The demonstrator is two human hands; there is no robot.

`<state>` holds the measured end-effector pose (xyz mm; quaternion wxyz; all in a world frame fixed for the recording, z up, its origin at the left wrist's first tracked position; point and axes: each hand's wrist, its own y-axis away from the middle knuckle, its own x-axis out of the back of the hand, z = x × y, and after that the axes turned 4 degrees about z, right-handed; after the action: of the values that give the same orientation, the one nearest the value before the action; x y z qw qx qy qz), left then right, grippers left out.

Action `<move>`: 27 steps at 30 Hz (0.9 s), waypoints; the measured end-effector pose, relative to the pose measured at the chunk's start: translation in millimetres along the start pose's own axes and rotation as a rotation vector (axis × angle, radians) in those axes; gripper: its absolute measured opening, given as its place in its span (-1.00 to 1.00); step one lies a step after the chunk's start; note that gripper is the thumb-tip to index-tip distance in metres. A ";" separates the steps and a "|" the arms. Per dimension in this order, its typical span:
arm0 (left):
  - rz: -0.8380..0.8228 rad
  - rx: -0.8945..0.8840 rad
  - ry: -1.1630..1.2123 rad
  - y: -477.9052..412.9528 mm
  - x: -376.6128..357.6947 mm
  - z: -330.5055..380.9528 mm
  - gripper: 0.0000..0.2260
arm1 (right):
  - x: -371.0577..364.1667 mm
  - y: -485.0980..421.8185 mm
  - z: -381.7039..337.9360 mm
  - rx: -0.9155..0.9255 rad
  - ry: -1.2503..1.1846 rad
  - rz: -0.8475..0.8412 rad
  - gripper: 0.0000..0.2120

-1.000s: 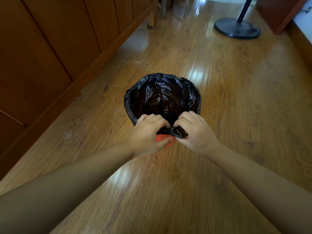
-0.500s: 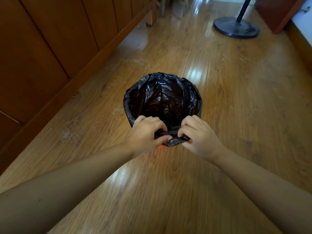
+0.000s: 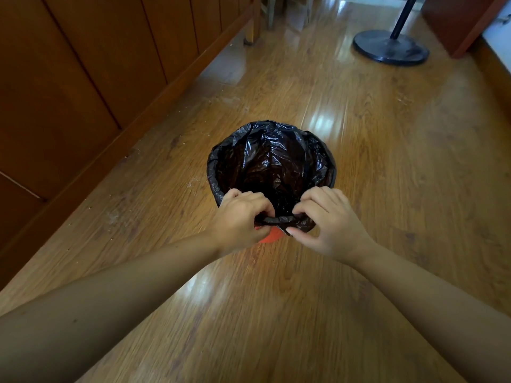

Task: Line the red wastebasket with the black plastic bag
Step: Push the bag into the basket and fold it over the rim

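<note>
Standing on floor: the red wastebasket (image 3: pixel 269 236) is upright on the wooden floor (image 3: pixel 387 161), near the middle of the view; only a small red part of its near wall shows, below and between the two hands.
Bag: the black plastic bag (image 3: pixel 272 161) sits inside the basket, its mouth is wide open and its edge is folded over the rim on the far side, the left side and the right side.
Near edge of bag: it is gathered into a dark rolled strip that runs across between the hands, at the near rim.
Left hand: the left hand (image 3: pixel 239 218) is curled, its back faces up, and its fingers (image 3: pixel 258 201) pinch the left end of the rolled strip.
Right hand: the right hand (image 3: pixel 330 221) is also curled; its fingers bend down over the right end of the strip, and the thumb (image 3: pixel 297 233) presses on the plastic from below.
Distance between hands: they are near each other but do not touch; the strip joins them.
Arms: both bare forearms reach forward from the lower corners and come together at the basket.
Left of basket: a wooden panelled wall (image 3: pixel 83 78) with a baseboard follows the floor.
Far right: a round black stand base (image 3: pixel 391 48) with a dark pole rests on the floor, well apart from the basket.
</note>
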<state>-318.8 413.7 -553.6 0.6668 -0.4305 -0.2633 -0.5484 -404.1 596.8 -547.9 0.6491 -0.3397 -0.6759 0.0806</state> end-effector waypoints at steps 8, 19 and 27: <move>-0.066 0.010 0.029 -0.4 8.6 -7.9 -0.86 | -3.7 -4.0 8.0 0.005 0.057 -0.043 -0.87; -0.015 -0.017 -0.003 -3.4 12.0 -5.3 -0.76 | -12.4 -15.2 -1.6 -0.114 -0.025 -0.041 -0.86; -0.011 -0.026 0.044 -5.9 7.2 -1.5 -0.90 | -15.5 -12.1 -6.2 -0.157 -0.081 -0.049 -0.87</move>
<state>-322.7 408.6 -546.6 0.6637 -0.4256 -0.2440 -0.5647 -403.8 576.8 -553.1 0.5945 -0.3694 -0.7138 0.0250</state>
